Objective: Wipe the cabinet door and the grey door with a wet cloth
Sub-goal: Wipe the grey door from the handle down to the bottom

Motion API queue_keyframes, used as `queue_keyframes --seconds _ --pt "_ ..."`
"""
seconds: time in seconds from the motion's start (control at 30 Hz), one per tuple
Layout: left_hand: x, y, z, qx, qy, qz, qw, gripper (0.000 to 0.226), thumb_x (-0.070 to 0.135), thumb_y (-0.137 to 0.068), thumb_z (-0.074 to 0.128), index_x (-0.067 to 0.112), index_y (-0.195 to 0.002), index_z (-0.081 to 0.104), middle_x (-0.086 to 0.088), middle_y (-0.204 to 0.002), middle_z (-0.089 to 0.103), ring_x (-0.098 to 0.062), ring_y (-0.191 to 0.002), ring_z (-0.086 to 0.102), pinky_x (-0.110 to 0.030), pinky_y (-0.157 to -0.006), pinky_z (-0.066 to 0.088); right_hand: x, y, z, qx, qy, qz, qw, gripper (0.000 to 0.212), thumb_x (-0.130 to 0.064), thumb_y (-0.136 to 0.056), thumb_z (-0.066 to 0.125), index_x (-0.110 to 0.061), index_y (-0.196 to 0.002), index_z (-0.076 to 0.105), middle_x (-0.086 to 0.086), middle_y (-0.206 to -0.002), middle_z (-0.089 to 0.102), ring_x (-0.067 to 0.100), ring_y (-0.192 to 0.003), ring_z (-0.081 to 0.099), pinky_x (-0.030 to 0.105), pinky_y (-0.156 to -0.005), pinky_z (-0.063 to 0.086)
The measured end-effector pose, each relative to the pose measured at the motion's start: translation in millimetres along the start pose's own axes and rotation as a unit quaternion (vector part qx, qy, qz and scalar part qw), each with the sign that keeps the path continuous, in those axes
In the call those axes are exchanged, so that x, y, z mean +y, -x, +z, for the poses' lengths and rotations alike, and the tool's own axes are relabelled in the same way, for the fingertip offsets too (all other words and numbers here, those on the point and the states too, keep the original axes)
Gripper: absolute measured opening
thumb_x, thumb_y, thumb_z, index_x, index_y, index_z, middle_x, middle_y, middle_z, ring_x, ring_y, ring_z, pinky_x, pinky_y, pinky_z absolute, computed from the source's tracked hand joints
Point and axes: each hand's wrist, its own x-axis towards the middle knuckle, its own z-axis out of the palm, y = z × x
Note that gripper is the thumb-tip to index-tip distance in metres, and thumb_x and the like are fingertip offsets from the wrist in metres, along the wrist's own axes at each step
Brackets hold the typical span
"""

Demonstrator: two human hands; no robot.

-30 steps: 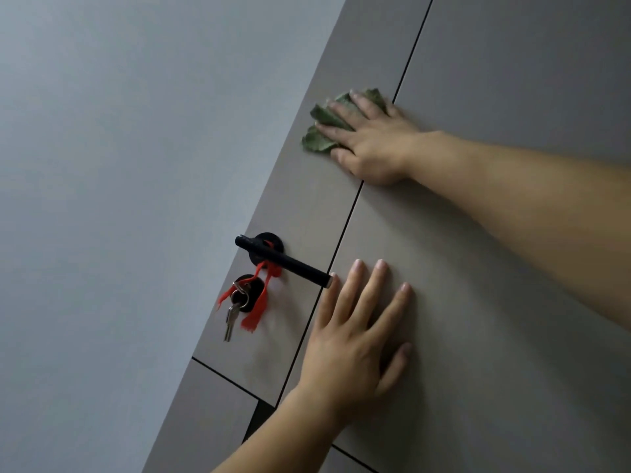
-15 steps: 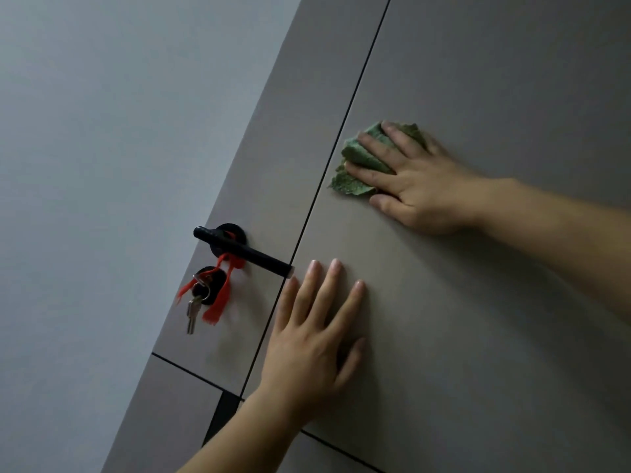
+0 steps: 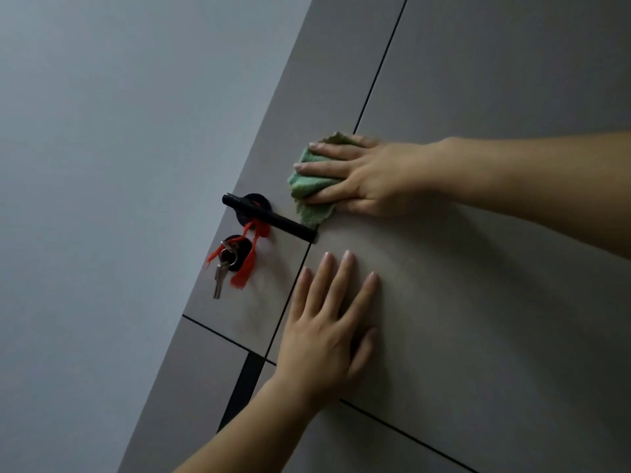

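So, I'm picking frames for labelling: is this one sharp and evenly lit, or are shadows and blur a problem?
Head view: dim, soft light, no glare; left hand and right hand throw soft shadows on the door; cloth edge slightly soft, keys and handle readable; the whole view is tilted.

Grey door (image 3: 478, 302), matt panels split by thin dark seams; mounted on it: black lever handle (image 3: 269, 218); below that, lock with hanging keys (image 3: 220, 278) and red ribbon (image 3: 249, 264); green cloth (image 3: 309, 189) against panel beside handle's end, under flat right hand (image 3: 368, 179); left hand (image 3: 324, 332) flat on panel, lower.
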Motion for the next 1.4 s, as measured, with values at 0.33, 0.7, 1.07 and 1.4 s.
queue_keyframes --seconds 0.33,0.7,1.07,1.4 --pt "9.2 -7.6 0.8 0.017 -0.001 -0.024 1.0 0.07 0.056 -0.099 0.039 0.031 -0.162 0.024 -0.01 -0.171 0.014 -0.038 -0.158 0.006 -0.059 -0.125 0.011 9.6 69.8 22.9 0.04 -0.046 0.233 0.971 0.061 -0.062 -0.098 0.006 -0.048 -0.157 -0.002 -0.01 -0.167 -0.023 0.022 -0.154 -0.024 0.05 -0.122 -0.009" --pt "43.2 -56.4 -3.0 0.006 -0.007 -0.03 0.999 0.07 0.057 -0.099 0.033 0.032 -0.163 0.019 -0.013 -0.171 0.009 -0.041 -0.157 -0.002 -0.077 -0.116 0.007 25.0 169.4 55.3 0.073 -0.097 0.41 0.904 0.068 -0.061 -0.091 0.012 -0.049 -0.157 -0.002 -0.008 -0.17 -0.013 0.023 -0.155 -0.017 0.056 -0.122 0.001" --pt "54.3 -63.5 -14.6 -0.021 0.008 -0.05 0.998 0.072 0.063 -0.099 0.021 0.035 -0.163 0.01 -0.011 -0.172 0.0 -0.035 -0.157 -0.012 -0.075 -0.117 -0.003 -1.5 253.6 100.1 0.102 -0.062 0.367 0.922 0.066 -0.057 -0.095 0.022 -0.038 -0.159 0.023 -0.001 -0.171 0.008 0.029 -0.157 0.002 0.061 -0.119 0.015" --pt "135.1 -92.1 -9.1 0.009 0.031 0.07 0.997 0.069 0.052 -0.098 0.036 0.028 -0.162 0.026 -0.013 -0.171 0.013 -0.035 -0.158 0.002 -0.07 -0.121 0.004 -49.5 275.5 121.9 0.142 -0.033 0.331 0.932 0.061 -0.052 -0.099 0.032 -0.032 -0.158 0.03 0.005 -0.169 0.017 0.036 -0.156 0.011 0.053 -0.123 0.01"
